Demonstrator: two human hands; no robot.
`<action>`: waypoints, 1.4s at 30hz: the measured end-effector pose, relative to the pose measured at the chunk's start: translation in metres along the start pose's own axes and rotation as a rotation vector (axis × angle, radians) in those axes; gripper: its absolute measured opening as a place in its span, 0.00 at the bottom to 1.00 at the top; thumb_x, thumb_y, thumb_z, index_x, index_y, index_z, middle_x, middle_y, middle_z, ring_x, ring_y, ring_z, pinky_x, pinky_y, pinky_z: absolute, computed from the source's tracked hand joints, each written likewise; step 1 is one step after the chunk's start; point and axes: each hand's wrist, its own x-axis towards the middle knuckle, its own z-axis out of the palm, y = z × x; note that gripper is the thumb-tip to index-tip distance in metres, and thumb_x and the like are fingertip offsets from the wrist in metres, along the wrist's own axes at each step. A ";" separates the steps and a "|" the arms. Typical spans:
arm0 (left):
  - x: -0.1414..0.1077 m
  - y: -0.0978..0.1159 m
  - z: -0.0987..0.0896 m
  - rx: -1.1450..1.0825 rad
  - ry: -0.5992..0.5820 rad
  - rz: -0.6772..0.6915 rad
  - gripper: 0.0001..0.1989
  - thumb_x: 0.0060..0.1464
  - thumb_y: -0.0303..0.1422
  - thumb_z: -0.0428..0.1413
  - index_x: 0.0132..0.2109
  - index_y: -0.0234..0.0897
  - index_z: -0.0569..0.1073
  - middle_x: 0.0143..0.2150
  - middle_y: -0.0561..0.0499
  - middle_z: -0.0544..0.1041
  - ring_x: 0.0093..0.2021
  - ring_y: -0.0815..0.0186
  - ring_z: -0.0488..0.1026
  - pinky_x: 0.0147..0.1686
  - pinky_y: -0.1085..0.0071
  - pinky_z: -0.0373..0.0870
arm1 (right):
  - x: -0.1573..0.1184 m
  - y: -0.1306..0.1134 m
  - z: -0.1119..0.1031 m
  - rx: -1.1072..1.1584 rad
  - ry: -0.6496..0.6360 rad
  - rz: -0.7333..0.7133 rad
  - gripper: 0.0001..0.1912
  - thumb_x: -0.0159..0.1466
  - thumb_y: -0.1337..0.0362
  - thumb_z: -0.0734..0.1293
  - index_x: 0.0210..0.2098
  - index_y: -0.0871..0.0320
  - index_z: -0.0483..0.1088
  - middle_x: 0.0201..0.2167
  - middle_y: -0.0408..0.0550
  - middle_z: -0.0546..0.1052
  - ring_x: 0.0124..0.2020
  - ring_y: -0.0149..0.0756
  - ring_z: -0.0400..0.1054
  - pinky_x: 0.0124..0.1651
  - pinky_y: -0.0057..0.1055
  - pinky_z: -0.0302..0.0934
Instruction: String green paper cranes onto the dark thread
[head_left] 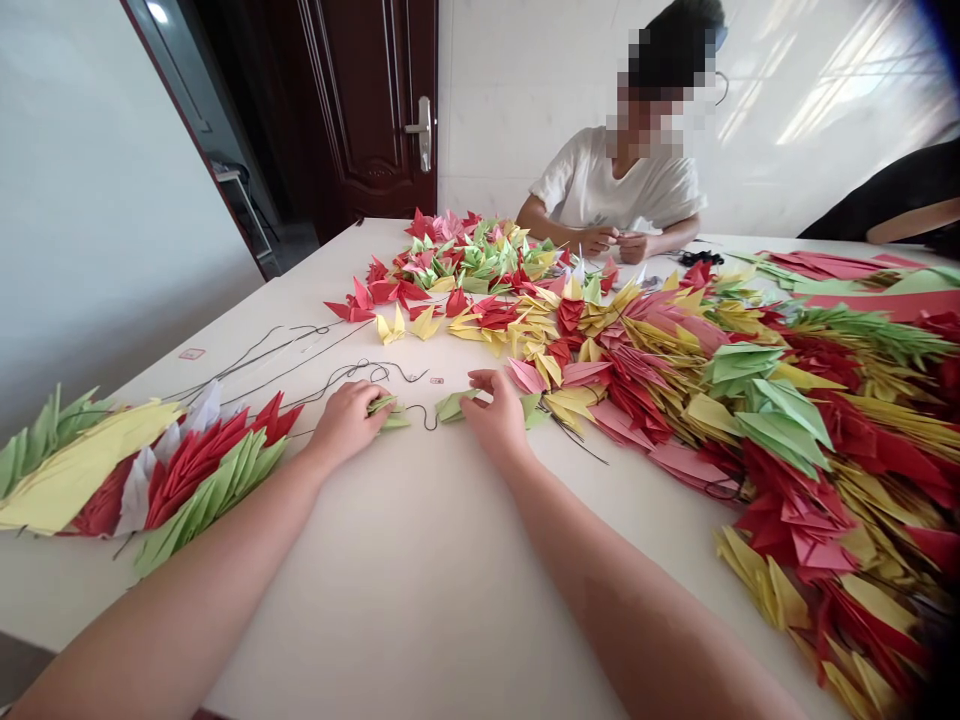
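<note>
Now the left hand [351,415] grips green paper [394,421], the unclenched right hand [501,415] touches another piece [451,406], and tabletop [420,580] spreads between forearms [225,550].

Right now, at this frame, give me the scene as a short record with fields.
Left hand: fingers curled on a green folded paper
Right hand: at another green folded paper, index finger and thumb apart; grip unclear
Between hands: a short curve of dark cord
Left side: rows of folded paper in green, yellow, white and red
Right side: large heap of folded paper, mostly red, yellow, pink and green
Across the table: seated person in a white top, hands close together
Background: dark door
</note>
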 end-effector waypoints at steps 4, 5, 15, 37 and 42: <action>0.000 0.000 0.001 -0.012 -0.001 0.022 0.13 0.53 0.40 0.45 0.33 0.39 0.70 0.36 0.49 0.73 0.40 0.61 0.66 0.41 0.66 0.61 | -0.001 -0.001 -0.001 -0.075 -0.032 0.026 0.15 0.49 0.65 0.60 0.38 0.56 0.63 0.28 0.39 0.68 0.19 0.24 0.56 0.27 0.28 0.57; 0.000 0.000 0.001 -0.016 -0.002 0.026 0.13 0.53 0.40 0.45 0.33 0.39 0.70 0.36 0.49 0.73 0.40 0.61 0.66 0.41 0.66 0.61 | -0.001 -0.001 -0.001 -0.076 -0.016 0.018 0.14 0.49 0.65 0.59 0.37 0.56 0.63 0.29 0.40 0.69 0.19 0.24 0.56 0.28 0.28 0.57; 0.000 0.001 0.000 -0.021 -0.013 0.032 0.14 0.53 0.41 0.45 0.33 0.39 0.70 0.36 0.49 0.74 0.41 0.60 0.66 0.42 0.65 0.61 | 0.000 0.001 0.001 -0.112 -0.026 -0.006 0.11 0.49 0.68 0.56 0.33 0.57 0.64 0.39 0.45 0.68 0.25 0.27 0.61 0.36 0.31 0.58; -0.001 0.006 -0.002 -0.067 -0.057 0.111 0.12 0.53 0.40 0.46 0.33 0.39 0.71 0.36 0.50 0.74 0.41 0.61 0.66 0.43 0.66 0.61 | -0.007 -0.003 0.003 -0.246 -0.220 -0.160 0.14 0.49 0.68 0.58 0.37 0.57 0.63 0.41 0.47 0.66 0.30 0.30 0.62 0.38 0.32 0.59; -0.001 0.007 -0.002 -0.077 -0.066 0.130 0.13 0.54 0.40 0.45 0.33 0.39 0.71 0.36 0.50 0.74 0.40 0.61 0.67 0.43 0.66 0.61 | -0.006 -0.002 0.003 -0.244 -0.216 -0.163 0.14 0.50 0.69 0.58 0.37 0.57 0.63 0.40 0.48 0.66 0.33 0.31 0.63 0.38 0.32 0.59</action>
